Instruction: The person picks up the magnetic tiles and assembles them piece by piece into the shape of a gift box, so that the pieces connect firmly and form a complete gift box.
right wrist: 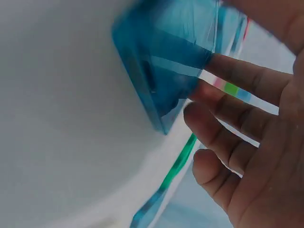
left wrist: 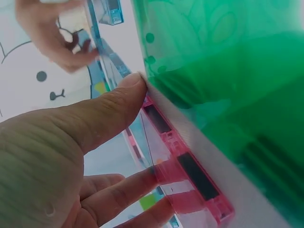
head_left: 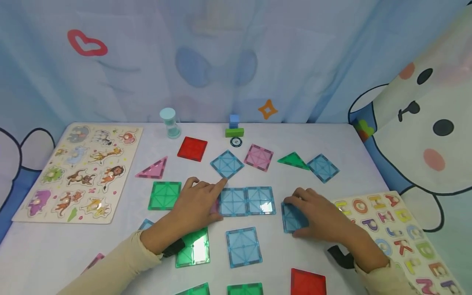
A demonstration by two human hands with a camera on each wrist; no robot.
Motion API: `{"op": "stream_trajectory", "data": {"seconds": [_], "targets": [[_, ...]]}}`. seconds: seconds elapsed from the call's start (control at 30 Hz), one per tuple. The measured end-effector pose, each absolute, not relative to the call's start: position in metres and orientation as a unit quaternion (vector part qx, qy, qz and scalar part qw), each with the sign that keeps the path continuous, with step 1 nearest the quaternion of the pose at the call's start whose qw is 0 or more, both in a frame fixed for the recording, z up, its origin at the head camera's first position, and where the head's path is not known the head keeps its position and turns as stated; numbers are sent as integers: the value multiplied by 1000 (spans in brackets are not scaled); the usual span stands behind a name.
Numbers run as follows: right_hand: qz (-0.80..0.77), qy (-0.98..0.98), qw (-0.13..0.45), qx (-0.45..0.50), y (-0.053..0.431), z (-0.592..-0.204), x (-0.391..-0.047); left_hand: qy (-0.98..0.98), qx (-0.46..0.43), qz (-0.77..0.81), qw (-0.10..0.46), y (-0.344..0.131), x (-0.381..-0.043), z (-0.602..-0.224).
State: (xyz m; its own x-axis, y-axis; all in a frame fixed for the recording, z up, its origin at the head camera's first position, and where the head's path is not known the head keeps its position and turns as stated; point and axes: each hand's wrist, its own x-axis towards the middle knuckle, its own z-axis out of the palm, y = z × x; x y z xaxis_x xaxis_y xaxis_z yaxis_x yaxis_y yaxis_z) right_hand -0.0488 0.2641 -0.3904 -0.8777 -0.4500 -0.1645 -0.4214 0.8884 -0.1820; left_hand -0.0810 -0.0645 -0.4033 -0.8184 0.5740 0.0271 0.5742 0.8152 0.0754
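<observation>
We are locating the loose blue tile (head_left: 293, 221) right of centre in the frame, where our right hand (head_left: 321, 215) is pinching it between thumb and fingers. We are unable to tell whether its whole underside is touching the table (head_left: 273, 250). To its left, at mid-frame, a blue pair (head_left: 237, 201) of tiles is lying edge to edge, with a gap separating it from the loose one. At the pair's left end, our left hand (head_left: 197, 203) is holding a pink tile (left wrist: 173, 142), thumb and fingers spanning its edges; the hand is hiding whether pink and blue are touching.

We are judging the step in hand to be lining tiles up in one row. The next move is probably calling for a level tile, its left edge squared to the pair's free right end, with the left hand steadying the other end.

Further out, a green square (head_left: 164, 196) is lying left of the left hand, a single blue square (head_left: 244, 247) is lying below the pair, and a blue diamond-set tile (head_left: 227, 164) is lying above it. An animal board (head_left: 90, 176) is occupying the left of the frame, a letter board (head_left: 400, 241) the lower right.
</observation>
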Motion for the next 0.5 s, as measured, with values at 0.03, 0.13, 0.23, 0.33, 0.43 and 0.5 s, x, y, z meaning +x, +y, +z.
{"op": "stream_trajectory", "data": {"seconds": [0.03, 0.13, 0.23, 0.33, 0.43, 0.5], "targets": [[-73, 970, 89, -216, 268, -391, -55, -953, -300, -40, 1, -64, -81, -403], [-98, 971, 68, -209, 271, -396, -70, -954, -297, -47, -3, -63, -82, -402], [-122, 967, 63, -215, 264, -401, -75, -955, -293, -53, -6, -64, -82, -402], [-122, 968, 51, -214, 254, -402, -70, -955, -290, -54, -8, -64, -82, -402], [-101, 971, 68, -207, 247, -391, -48, -956, -287, -54, -14, -65, -82, -402], [-91, 965, 127, -209, 245, -380, -27, -956, -287, -57, -15, -65, -83, -401]]}}
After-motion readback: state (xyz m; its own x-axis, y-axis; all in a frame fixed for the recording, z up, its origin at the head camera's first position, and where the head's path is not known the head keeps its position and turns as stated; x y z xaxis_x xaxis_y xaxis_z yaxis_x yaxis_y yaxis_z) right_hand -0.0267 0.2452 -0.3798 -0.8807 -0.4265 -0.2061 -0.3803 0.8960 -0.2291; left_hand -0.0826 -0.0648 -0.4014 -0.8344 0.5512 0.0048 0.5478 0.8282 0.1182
